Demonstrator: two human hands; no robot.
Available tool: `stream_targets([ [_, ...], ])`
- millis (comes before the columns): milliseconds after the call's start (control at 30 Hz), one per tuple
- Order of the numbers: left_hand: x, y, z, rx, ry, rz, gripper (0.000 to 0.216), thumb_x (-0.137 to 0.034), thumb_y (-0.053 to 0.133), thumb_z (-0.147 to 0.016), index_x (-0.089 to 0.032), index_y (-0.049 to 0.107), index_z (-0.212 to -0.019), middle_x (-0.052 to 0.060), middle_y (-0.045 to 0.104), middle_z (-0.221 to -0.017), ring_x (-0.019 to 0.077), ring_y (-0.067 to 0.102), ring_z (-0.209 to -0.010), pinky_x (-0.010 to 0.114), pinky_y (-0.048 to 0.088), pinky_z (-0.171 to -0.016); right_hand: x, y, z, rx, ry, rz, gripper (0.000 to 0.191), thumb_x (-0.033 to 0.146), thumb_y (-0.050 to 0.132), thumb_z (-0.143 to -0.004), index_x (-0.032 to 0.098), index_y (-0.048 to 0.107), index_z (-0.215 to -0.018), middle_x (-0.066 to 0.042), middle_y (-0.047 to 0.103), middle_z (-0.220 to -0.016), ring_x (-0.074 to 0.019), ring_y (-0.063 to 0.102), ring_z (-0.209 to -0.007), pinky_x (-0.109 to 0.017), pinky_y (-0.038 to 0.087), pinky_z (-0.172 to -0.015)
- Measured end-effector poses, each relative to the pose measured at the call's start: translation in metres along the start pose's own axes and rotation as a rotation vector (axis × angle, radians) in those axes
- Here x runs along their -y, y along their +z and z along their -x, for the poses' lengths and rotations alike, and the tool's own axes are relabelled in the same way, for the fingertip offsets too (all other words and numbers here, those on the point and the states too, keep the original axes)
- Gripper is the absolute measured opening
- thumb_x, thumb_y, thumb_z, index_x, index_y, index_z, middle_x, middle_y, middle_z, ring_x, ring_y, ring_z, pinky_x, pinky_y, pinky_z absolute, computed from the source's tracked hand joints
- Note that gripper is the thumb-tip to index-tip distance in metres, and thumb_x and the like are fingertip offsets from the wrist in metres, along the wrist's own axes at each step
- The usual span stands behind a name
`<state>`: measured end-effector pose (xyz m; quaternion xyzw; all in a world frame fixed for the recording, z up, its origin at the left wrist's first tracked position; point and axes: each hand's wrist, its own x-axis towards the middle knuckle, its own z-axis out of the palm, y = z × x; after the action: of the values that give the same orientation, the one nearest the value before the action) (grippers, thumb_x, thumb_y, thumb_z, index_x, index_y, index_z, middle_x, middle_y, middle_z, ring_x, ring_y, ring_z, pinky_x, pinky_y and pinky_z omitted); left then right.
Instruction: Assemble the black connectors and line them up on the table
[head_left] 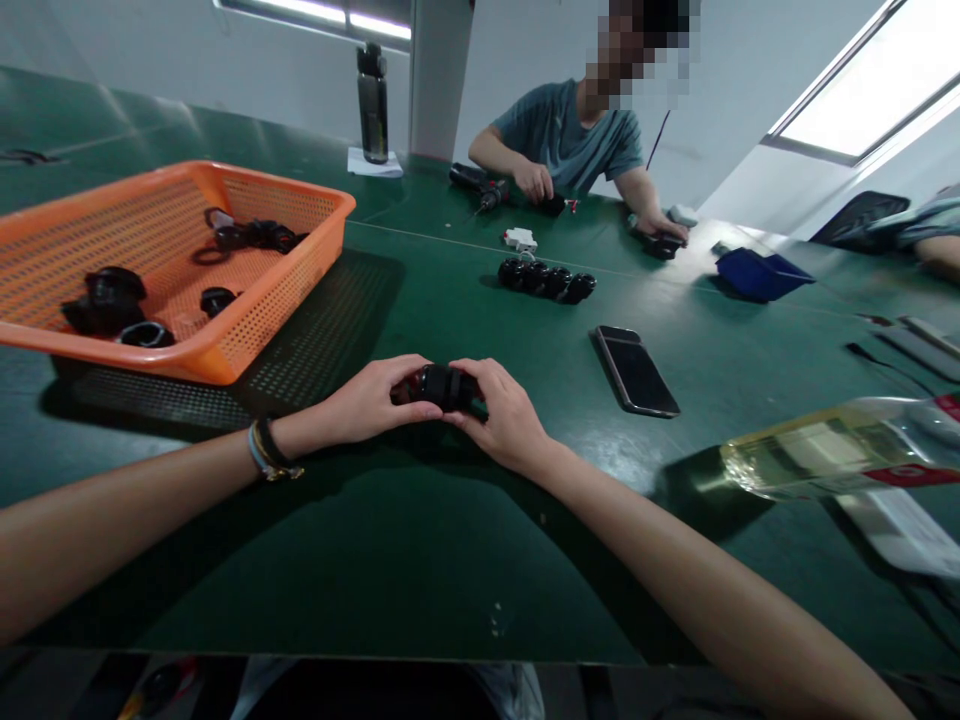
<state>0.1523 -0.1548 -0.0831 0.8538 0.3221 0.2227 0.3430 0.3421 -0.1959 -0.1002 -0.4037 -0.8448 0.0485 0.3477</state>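
Observation:
My left hand and my right hand meet over the green table, both closed round a small black cylindrical part held between them just above the surface. The left fingers pinch its left end, and the right fingers wrap its right end. Bracelets circle my left wrist. To the left stands an orange perforated basket with several black parts and rings inside. A row of similar black parts lies further back on the table.
A dark phone lies right of my hands. A clear plastic bottle lies on its side at the right. Across the table a seated person handles black parts near a power screwdriver; a dark flask and blue tray stand nearby.

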Motion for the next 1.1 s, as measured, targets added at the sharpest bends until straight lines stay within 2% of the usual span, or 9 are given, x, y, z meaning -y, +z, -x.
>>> stream_targets([
  [167, -0.005, 0.002, 0.004, -0.015, 0.028, 0.000, 0.035, -0.045, 0.053, -0.074, -0.014, 0.051, -0.090, 0.002, 0.052, -0.082, 0.0140, 0.049, -0.068, 0.025, 0.040, -0.061, 0.002, 0.001, 0.001, -0.003, -0.005, -0.039, 0.037, 0.047, 0.042, -0.084, 0.017, 0.043, -0.106, -0.009, 0.057, -0.092, -0.0192, 0.053, -0.081, -0.033, 0.047, -0.069],
  [467, -0.006, 0.008, 0.008, -0.080, 0.038, 0.004, 0.041, -0.050, 0.053, -0.075, -0.017, 0.049, -0.098, 0.002, 0.051, -0.089, 0.0154, 0.049, -0.074, 0.026, 0.042, -0.066, 0.009, 0.000, 0.003, -0.008, 0.067, -0.079, 0.039, 0.050, 0.037, -0.085, 0.017, 0.043, -0.106, -0.010, 0.058, -0.096, -0.0198, 0.055, -0.085, -0.035, 0.047, -0.073],
  [767, -0.005, 0.008, 0.008, -0.097, 0.087, -0.081, 0.040, -0.048, 0.054, -0.077, -0.017, 0.049, -0.101, 0.003, 0.050, -0.093, 0.0177, 0.049, -0.082, 0.029, 0.043, -0.072, 0.015, 0.000, 0.004, 0.013, 0.203, -0.174, 0.031, 0.040, 0.043, -0.084, 0.018, 0.044, -0.106, -0.010, 0.059, -0.101, -0.0203, 0.056, -0.090, -0.035, 0.046, -0.077],
  [1100, -0.004, 0.007, 0.008, -0.095, 0.115, -0.123, 0.037, -0.046, 0.055, -0.077, -0.017, 0.047, -0.099, 0.005, 0.050, -0.097, 0.0184, 0.050, -0.086, 0.031, 0.043, -0.077, 0.023, 0.001, 0.004, 0.022, 0.338, -0.277, 0.026, 0.035, 0.041, -0.083, 0.018, 0.046, -0.101, -0.006, 0.061, -0.089, -0.0174, 0.057, -0.074, -0.030, 0.046, -0.065],
])
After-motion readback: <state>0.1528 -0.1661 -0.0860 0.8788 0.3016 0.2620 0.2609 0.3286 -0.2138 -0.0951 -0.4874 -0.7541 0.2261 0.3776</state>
